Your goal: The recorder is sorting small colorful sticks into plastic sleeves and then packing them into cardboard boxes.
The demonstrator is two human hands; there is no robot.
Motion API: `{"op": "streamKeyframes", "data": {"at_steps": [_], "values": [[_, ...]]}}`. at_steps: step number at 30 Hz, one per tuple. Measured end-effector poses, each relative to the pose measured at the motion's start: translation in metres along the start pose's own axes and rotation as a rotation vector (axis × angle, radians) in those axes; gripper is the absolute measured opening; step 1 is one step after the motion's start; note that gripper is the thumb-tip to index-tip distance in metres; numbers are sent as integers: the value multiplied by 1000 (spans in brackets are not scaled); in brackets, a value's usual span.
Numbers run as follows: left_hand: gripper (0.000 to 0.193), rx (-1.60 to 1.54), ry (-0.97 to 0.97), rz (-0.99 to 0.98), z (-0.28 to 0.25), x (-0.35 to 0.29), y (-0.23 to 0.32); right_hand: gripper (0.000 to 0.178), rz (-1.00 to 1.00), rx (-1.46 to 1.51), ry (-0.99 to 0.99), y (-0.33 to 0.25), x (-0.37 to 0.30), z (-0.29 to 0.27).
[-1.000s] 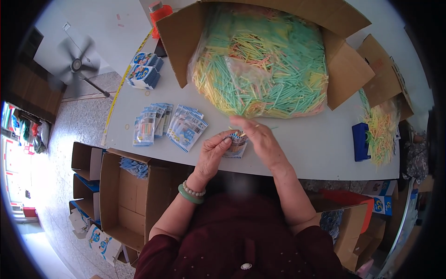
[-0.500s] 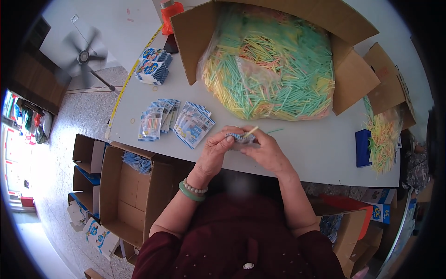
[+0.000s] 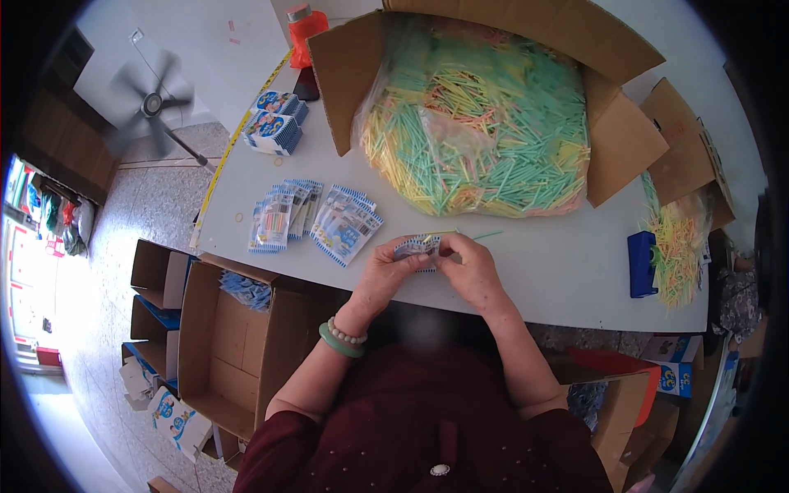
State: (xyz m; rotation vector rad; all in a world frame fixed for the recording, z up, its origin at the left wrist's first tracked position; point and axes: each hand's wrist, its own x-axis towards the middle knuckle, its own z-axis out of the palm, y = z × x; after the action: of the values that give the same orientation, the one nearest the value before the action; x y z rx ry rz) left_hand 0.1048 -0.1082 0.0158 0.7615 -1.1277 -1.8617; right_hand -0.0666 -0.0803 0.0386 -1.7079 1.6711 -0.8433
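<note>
Across the middle runs the broad pale surface (image 3: 567, 283), and dominating its far side is an open cardboard carton (image 3: 345, 86), its flaps spread around a bulging clear plastic bag (image 3: 493, 156) of thin green, yellow and pink sticks. The bag's near edge lies low and loose, so a knock from a forearm could well send sticks spilling toward the worker. Now to the hands, close together near the surface's front edge: the left hand (image 3: 380, 275) has thumb and fingers clamped on one side of a small blue-and-white packet (image 3: 416, 245), and the right hand (image 3: 470, 275) pinches in narrow at its other side; whether those right fingers also hold a stick, one cannot tell. Here's the danger: squeeze too hard and the thin film may crease or tear, and a stick pushed in askew could snag on the packet's mouth. Left of the hands, a fan of similar packets (image 3: 346, 230) overlaps loosely, close enough that a stray sleeve or wrist might scatter it. And smallest of all, a lone green stick (image 3: 488, 235) lies beyond the right hand, liable to roll if brushed.
</note>
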Motion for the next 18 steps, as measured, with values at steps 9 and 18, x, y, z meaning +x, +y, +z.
{"op": "streamKeyframes", "data": {"at_steps": [9,18], "values": [[21,116,-32,-24,-1,3,-12,13,-297,275,224,-16,-1,-4],[19,301,-80,37,0,-5,-13,8,-394,-91,173,-20,6,-1]]}}
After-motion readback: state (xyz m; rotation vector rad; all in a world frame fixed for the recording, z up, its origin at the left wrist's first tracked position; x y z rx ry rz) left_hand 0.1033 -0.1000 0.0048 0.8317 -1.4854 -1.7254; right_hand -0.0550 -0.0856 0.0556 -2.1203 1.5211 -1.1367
